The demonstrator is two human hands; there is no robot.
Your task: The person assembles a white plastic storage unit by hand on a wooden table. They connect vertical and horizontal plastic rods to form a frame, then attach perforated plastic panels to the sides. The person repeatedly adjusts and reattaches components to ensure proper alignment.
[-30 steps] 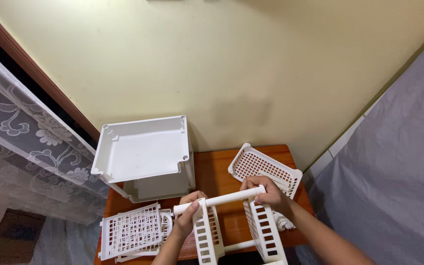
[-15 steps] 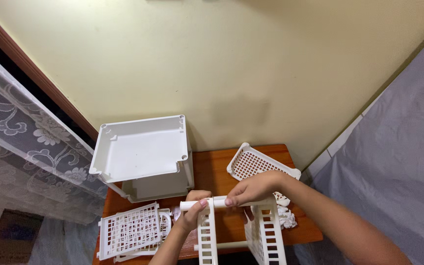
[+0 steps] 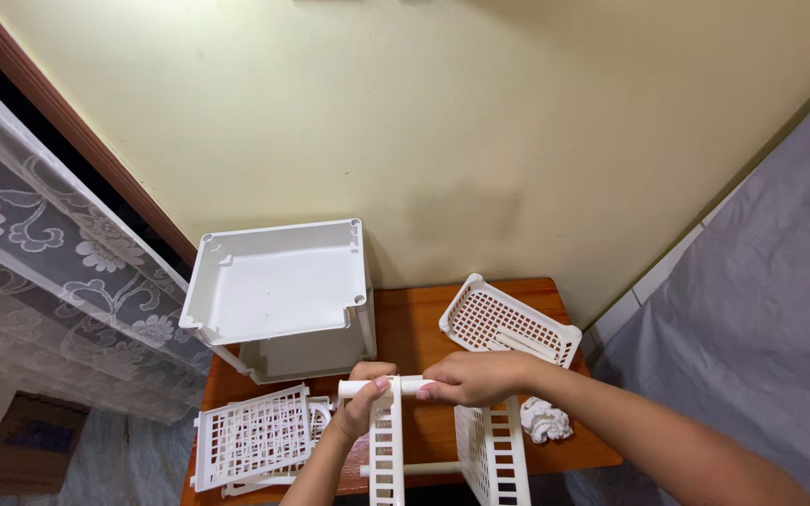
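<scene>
Both grips closed on white rod (image 3: pixel 396 385) at 6 o'clock: left hand (image 3: pixel 365 401), right hand (image 3: pixel 475 377) touching atop slatted frame (image 3: pixel 494 450). Tray stack (image 3: pixel 278 295) at 10 o'clock, basket (image 3: pixel 508 320) at 2 o'clock on counter (image 3: pixel 414 323).

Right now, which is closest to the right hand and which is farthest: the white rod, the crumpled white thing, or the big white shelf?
From the right hand:
1. White rod, in its fingers.
2. Crumpled white thing, lower right on the table.
3. Big white shelf, back left.
</scene>
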